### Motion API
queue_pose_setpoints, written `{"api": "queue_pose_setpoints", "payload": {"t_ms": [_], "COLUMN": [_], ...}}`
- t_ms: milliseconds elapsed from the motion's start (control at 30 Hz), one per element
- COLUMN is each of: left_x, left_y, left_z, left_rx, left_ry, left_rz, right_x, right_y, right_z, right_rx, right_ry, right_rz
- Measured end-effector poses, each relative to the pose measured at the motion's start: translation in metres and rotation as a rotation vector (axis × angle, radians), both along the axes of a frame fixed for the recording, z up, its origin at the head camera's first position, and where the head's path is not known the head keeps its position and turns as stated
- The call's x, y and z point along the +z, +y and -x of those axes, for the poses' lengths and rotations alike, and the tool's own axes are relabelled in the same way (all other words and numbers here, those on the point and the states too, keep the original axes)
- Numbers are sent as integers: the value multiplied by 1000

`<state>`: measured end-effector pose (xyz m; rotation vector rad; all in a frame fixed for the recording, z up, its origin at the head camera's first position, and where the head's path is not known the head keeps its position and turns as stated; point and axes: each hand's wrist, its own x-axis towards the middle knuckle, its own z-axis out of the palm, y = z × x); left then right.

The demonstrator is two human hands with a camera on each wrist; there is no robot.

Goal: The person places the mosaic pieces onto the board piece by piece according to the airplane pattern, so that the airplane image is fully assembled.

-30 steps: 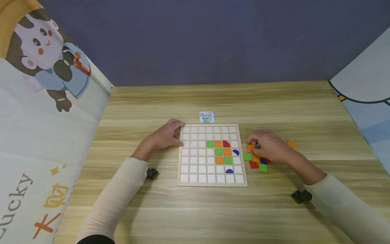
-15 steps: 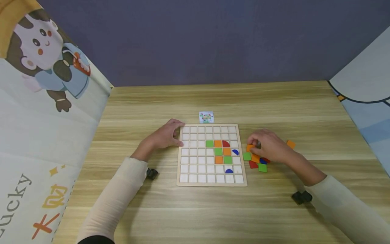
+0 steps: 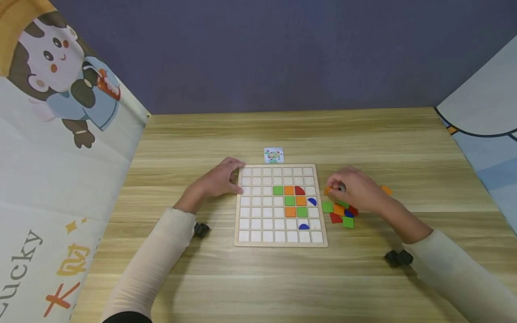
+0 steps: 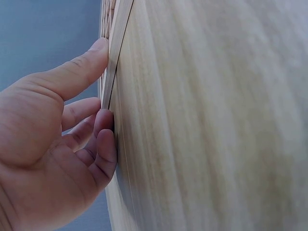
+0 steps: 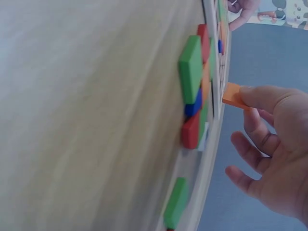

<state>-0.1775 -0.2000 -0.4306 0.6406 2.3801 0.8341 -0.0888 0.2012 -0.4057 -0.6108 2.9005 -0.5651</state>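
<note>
My left hand (image 3: 221, 177) rests at the left edge of a wooden grid board (image 3: 280, 244). Its thumb touches the rim in the left wrist view, and the other fingers lie loosely bent along the side. Just right of the board, my right hand (image 3: 353, 186) pinches an orange square tile (image 5: 233, 95) between thumb and index finger, raised off the pile. The board's cells hold green squares (image 3: 289, 201), orange squares (image 3: 301, 201), a red quarter-round piece (image 3: 299, 190) and two blue half-round pieces (image 3: 304, 227).
Loose tiles lie below my right hand, among them a green square (image 3: 348, 222), an orange square (image 3: 339, 209) and a red piece (image 3: 335, 218). Another orange tile (image 3: 386, 190) sits beyond the right wrist. A small printed card (image 3: 273, 155) lies behind the board.
My right hand has lifted slightly with the orange tile, which now tilts up from the pile. A green tile shows beneath. My left hand and the board stay still.
</note>
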Motion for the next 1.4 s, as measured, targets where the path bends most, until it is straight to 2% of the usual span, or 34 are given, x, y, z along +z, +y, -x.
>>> {"api": "queue_pose_setpoints", "payload": {"t_ms": [200, 400, 667, 900, 1167, 1400], "left_x": [0, 1, -2, -2, -2, 0], "left_y": [0, -1, -6, -10, -10, -8], "left_z": [0, -1, 0, -1, 6, 10], "left_rx": [-1, 2, 9, 2, 15, 30], "left_ry": [-1, -10, -14, -4, -4, 5], "left_rz": [0, -8, -7, -16, -28, -24], "right_x": [9, 10, 6, 2, -1, -3], "right_y": [-13, -30, -59, -83, -98, -110], "right_z": [4, 9, 15, 18, 33, 43], "right_rx": [22, 54, 103, 141, 206, 267], "right_ry": [15, 13, -59, -47, -110, -109], "right_rz": [4, 38, 108, 115, 162, 149]}}
